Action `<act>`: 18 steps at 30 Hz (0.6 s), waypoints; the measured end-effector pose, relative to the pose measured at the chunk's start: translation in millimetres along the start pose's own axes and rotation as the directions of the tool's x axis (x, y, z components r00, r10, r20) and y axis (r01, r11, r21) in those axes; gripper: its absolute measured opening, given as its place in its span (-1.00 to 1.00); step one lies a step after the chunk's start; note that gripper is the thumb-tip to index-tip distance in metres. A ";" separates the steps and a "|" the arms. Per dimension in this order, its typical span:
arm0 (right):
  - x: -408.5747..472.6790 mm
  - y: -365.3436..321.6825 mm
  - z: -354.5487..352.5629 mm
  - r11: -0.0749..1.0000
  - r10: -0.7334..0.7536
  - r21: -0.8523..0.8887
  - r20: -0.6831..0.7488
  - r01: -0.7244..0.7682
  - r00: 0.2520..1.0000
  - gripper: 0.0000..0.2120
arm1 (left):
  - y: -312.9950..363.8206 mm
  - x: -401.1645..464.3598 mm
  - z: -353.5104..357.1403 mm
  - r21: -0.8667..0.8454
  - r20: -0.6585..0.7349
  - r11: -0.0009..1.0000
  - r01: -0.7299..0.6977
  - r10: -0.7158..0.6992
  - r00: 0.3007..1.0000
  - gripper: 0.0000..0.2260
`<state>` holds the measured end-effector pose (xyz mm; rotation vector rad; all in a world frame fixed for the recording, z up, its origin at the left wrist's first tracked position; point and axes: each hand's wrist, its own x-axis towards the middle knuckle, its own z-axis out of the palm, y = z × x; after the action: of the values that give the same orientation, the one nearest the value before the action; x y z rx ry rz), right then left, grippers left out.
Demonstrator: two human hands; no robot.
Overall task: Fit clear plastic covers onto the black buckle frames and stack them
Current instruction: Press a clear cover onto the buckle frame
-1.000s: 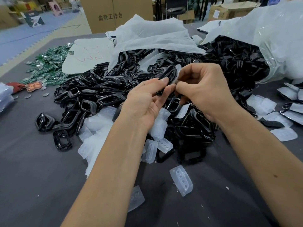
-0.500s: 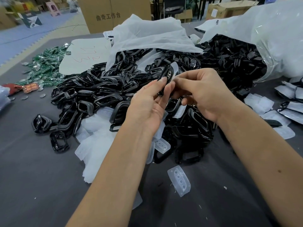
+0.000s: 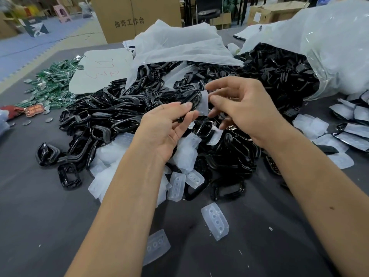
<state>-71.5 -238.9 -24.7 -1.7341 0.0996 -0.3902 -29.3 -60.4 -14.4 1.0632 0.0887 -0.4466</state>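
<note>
The scene is evenly lit, bright but soft, with light that seems to come from above. Shadows on the dark grey table [image 3: 40, 216] are weak and have no hard edges. The clear plastic bag [image 3: 329, 56] at the right shows white glare, and the black buckle frames [image 3: 111, 116] carry small shiny highlights. The wide lens bends straight lines near the edges. The right hand [image 3: 245, 108] is slightly blurred at its fingers [image 3: 214, 113], and the far background is soft.

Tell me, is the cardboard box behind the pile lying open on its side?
No, the cardboard box stands upright beyond the table, its printed face toward the camera.
</note>
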 end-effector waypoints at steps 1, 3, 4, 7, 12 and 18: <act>-0.8 -2.4 1.0 0.998 0.016 0.067 0.040 -0.019 0.999 -0.89 | -0.3 0.2 -0.3 0.045 0.013 0.999 -0.005 0.005 1.000 -0.86; -1.5 -3.5 1.1 0.987 0.057 0.145 0.068 -0.066 0.996 -0.90 | -0.7 0.1 -0.9 0.131 0.033 0.991 -0.031 0.026 0.999 -0.86; -1.6 -2.8 0.4 0.985 0.070 0.154 0.065 -0.079 0.995 -0.89 | -0.9 0.2 -1.3 0.153 0.035 0.987 -0.044 0.039 0.999 -0.86; -1.1 -1.6 -4.7 0.976 0.096 0.193 0.031 -0.100 0.995 -0.83 | 0.2 0.4 -1.9 0.131 0.007 0.989 -0.070 0.070 0.998 -0.85; 0.8 -0.8 -8.0 0.961 0.086 0.267 -0.022 -0.077 0.996 -0.84 | 4.9 4.2 -9.1 0.066 -0.115 0.987 -0.147 0.154 0.981 -0.83; -0.2 0.5 -6.4 0.956 0.029 0.293 0.001 -0.028 1.000 -0.85 | 4.7 4.6 -10.6 0.111 -0.136 0.975 -0.195 0.209 0.968 -0.81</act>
<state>-73.6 -244.9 -24.2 -1.4377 0.0651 -0.3668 -21.8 -50.8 -17.1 1.1869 0.0889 -0.1888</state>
